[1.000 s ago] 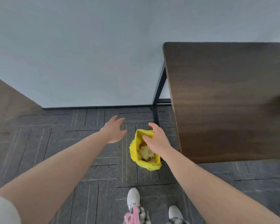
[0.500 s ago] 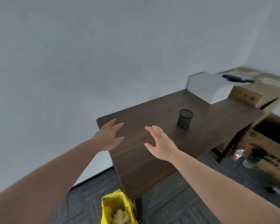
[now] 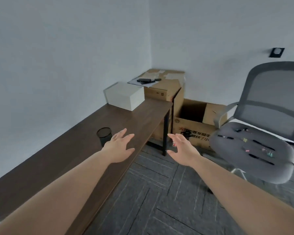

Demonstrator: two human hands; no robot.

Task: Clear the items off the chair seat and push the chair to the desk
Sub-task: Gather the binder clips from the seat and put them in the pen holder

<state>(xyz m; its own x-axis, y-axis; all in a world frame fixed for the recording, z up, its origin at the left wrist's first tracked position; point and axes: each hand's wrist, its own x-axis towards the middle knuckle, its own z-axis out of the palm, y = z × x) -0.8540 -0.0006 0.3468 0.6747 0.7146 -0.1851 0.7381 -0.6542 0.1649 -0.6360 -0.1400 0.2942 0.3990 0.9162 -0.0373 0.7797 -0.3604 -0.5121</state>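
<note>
Head view: both arms reach forward from the bottom edge, bare to the elbow. The left hand hangs over the front part of the desk, its grip spread, fingers straight and slightly fanned, holding nothing. The right hand is out over the floor past the desk's front edge, palm turned inward toward the left hand, fingers straight and apart, its grip likewise spread and empty. The two hands are near each other but not touching.

The chair, grey with a mesh back, stands at about 3 o'clock from the hands, well apart from the desk. On its seat lie scattered small items: several dark pen-like sticks and a few small coloured pieces, too small to identify.

On the desk, a black mesh pen cup stands upright just beside the left hand, at its 10 o'clock. Farther along, at 12 o'clock, a white box sits at the desk's far end against the wall. Beyond it a tall cardboard box carries dark objects on a sheet of paper. An open cardboard box with red printing rests on the floor between the desk leg and the chair. A small dark plate is fixed to the wall above the chair.
</note>
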